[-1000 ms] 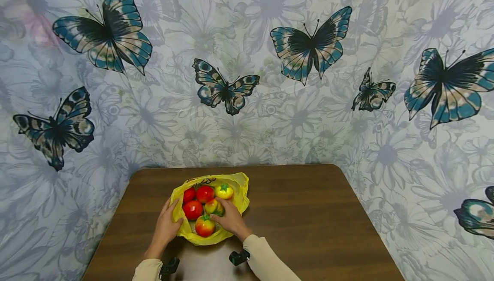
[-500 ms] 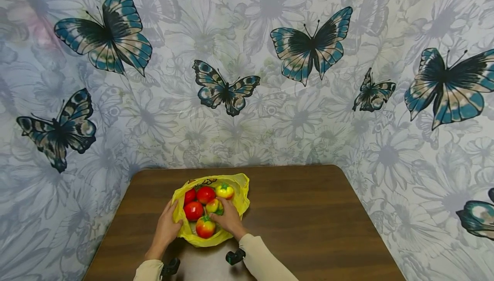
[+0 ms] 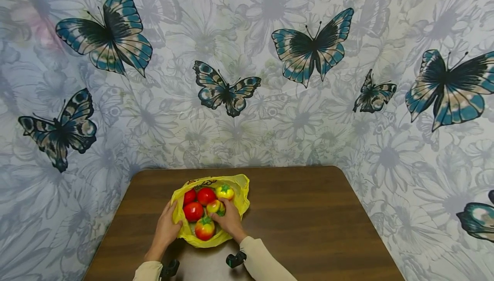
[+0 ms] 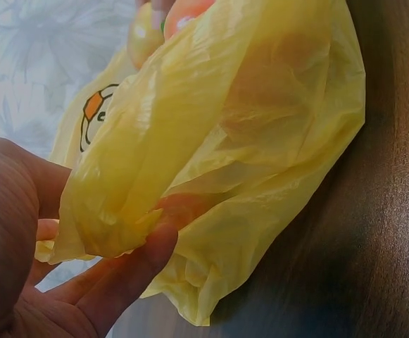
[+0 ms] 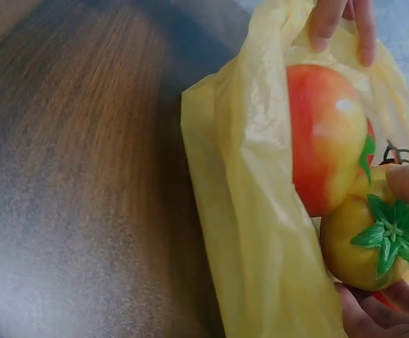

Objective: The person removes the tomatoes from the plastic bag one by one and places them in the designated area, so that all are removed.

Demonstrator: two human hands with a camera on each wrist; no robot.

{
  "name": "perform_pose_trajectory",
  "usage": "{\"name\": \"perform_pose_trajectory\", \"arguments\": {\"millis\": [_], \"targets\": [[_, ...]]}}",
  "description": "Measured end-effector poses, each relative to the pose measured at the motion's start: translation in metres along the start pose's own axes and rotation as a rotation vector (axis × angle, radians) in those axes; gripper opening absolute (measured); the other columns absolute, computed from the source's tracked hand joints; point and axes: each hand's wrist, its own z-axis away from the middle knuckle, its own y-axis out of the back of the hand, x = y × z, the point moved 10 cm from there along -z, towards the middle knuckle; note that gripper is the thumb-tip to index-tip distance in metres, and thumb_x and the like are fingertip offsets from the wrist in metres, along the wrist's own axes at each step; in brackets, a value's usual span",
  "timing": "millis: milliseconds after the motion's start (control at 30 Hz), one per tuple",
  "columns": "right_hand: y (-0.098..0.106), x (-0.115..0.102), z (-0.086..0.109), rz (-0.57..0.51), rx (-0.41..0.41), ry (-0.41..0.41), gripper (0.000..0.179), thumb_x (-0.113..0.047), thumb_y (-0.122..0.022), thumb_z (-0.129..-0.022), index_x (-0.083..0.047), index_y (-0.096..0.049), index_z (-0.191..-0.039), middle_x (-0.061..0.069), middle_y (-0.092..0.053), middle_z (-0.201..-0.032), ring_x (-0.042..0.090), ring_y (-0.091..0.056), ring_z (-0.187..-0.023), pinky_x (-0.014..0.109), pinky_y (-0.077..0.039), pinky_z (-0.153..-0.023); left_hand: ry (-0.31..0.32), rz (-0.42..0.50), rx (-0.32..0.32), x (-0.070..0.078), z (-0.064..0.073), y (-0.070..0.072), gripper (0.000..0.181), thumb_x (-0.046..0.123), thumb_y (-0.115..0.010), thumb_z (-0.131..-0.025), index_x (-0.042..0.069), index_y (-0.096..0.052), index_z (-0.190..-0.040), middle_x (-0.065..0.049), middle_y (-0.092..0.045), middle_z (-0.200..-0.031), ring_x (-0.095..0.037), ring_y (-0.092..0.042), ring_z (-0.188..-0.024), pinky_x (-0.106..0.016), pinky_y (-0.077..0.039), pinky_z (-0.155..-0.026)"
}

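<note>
A yellow plastic bag (image 3: 199, 242) lies open on the table with several tomatoes in it. My left hand (image 3: 165, 226) holds the bag's left rim, the plastic pinched between thumb and fingers (image 4: 130, 282). Inside the bag, my right hand (image 3: 231, 220) grips a yellow-green tomato (image 5: 373, 239) with a green star-shaped stem, thumb on one side and fingers on the other. Beside it sits a red-and-yellow tomato (image 3: 204, 228). Red tomatoes (image 3: 193, 211) fill the bag's left side, and another yellow tomato (image 3: 225, 191) lies at the back right.
The brown wooden table (image 3: 308, 221) extends to the right of the bag. Behind it stands a wall (image 3: 170, 135) papered with flowers and butterflies. A black wrist device (image 3: 236, 258) sits below the right sleeve.
Both hands stay almost where they were. The front red-and-yellow tomato has shifted slightly, its green stem more in sight now. The right forearm has moved a little left.
</note>
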Motion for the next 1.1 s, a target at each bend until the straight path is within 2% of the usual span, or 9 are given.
{"name": "perform_pose_trajectory", "arguments": {"millis": [267,533,767,933,1100], "targets": [[0.013,-0.014,0.003,-0.031,0.026,0.063,0.058,-0.036,-0.075,-0.082,-0.013,-0.057,-0.133,0.010,-0.060,-0.130,0.027,-0.059,-0.117,0.046,-0.048,-0.101,0.008,0.009,-0.007,0.001,0.001,0.001,0.078,-0.001,-0.063,-0.079,-0.009,-0.029,-0.150,-0.032,-0.021,-0.157,-0.053,-0.028,-0.140,-0.062,-0.025,-0.114],[0.022,-0.021,0.008,-0.047,0.021,0.081,0.057,-0.039,-0.074,-0.081,-0.019,-0.058,-0.133,0.004,-0.062,-0.127,0.020,-0.060,-0.112,0.039,-0.051,-0.095,0.010,0.023,-0.006,0.002,0.002,0.002,0.078,-0.003,-0.062,-0.079,-0.009,-0.029,-0.150,-0.031,-0.020,-0.158,-0.052,-0.027,-0.142,-0.060,-0.023,-0.116],[0.030,-0.029,0.015,-0.068,0.003,0.123,0.057,-0.036,-0.073,-0.081,-0.017,-0.059,-0.133,0.007,-0.059,-0.125,0.020,-0.057,-0.108,0.035,-0.051,-0.091,0.017,0.022,-0.012,0.002,0.003,0.000,0.079,-0.003,-0.062,-0.078,-0.009,-0.028,-0.150,-0.031,-0.019,-0.158,-0.052,-0.028,-0.141,-0.061,-0.024,-0.115],[0.034,-0.033,0.019,-0.095,-0.030,0.142,0.060,-0.034,-0.071,-0.083,-0.015,-0.056,-0.137,0.009,-0.056,-0.128,0.021,-0.056,-0.109,0.037,-0.051,-0.094,-0.002,0.017,0.007,0.003,0.004,0.002,0.078,-0.004,-0.061,-0.077,-0.009,-0.030,-0.149,-0.031,-0.021,-0.158,-0.051,-0.029,-0.141,-0.061,-0.026,-0.115],[0.037,-0.035,0.020,-0.163,-0.073,0.143,0.060,-0.031,-0.069,-0.087,-0.018,-0.049,-0.142,0.007,-0.056,-0.136,0.022,-0.057,-0.118,0.039,-0.049,-0.101,-0.005,0.020,0.007,0.003,0.004,0.003,0.078,-0.004,-0.061,-0.078,-0.009,-0.030,-0.149,-0.031,-0.021,-0.157,-0.052,-0.029,-0.140,-0.062,-0.026,-0.114]]}}
